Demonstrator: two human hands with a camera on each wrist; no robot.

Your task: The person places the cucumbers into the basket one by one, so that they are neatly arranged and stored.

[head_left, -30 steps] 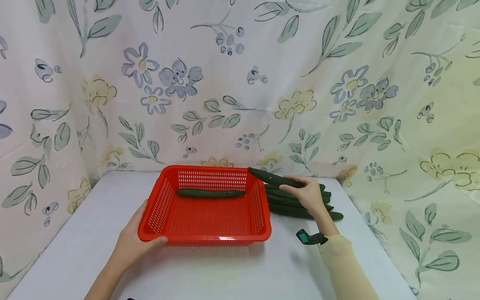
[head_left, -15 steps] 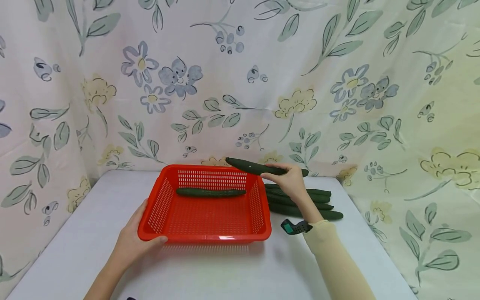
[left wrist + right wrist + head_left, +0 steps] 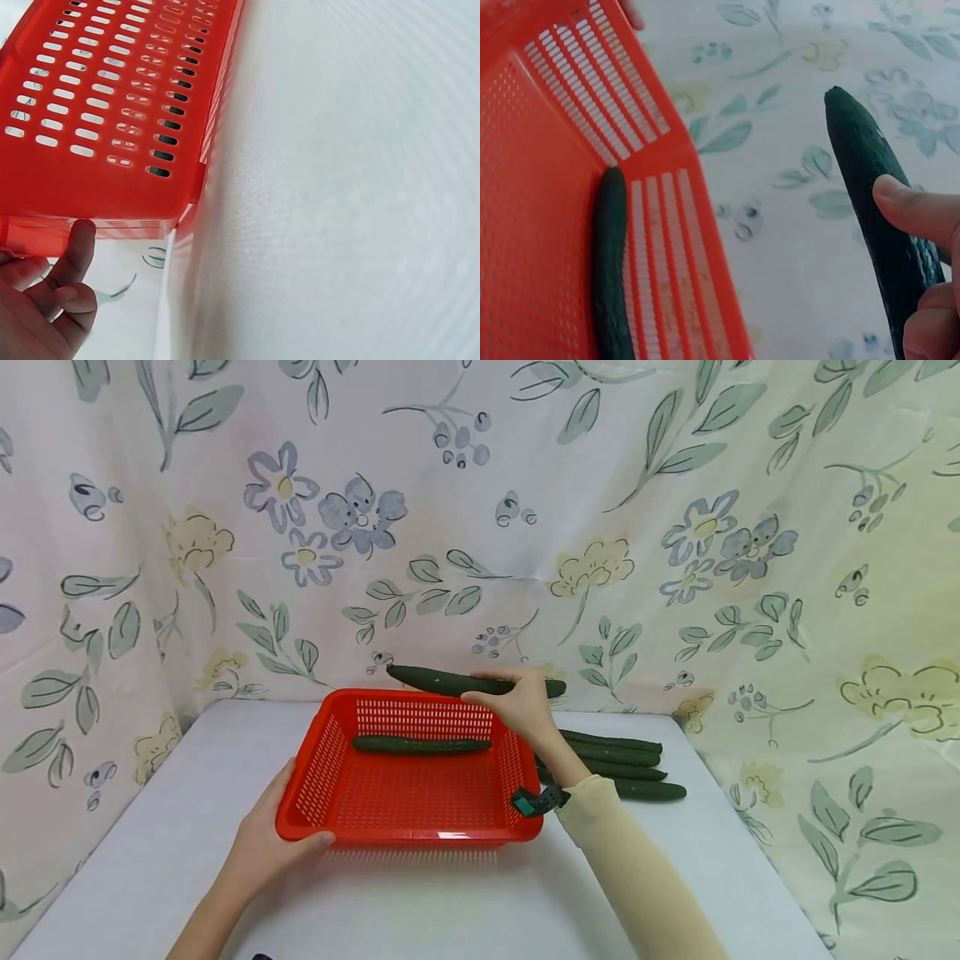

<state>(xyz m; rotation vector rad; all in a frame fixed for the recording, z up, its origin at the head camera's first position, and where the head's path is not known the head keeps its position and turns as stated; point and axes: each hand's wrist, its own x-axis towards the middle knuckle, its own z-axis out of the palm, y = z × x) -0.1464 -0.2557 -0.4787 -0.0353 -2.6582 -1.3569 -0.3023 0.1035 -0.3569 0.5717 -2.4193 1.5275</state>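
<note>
Cucumber [image 3: 442, 682] gripped in right hand [image 3: 522, 703] near basket [image 3: 405, 837]; left hand [image 3: 266, 843] holding basket corner

You wear a long, plain, pale cream-yellow sleeve [image 3: 626, 856] on the right, with soft creases near its cuff [image 3: 587, 788]. Just past that sits a black band [image 3: 553, 797] with small dots along it, carrying a dark-edged teal-green rectangle [image 3: 523, 804]. Your right hand [image 3: 522, 703] is bare; so are your left hand [image 3: 272, 845] and left forearm [image 3: 216, 906].
</note>
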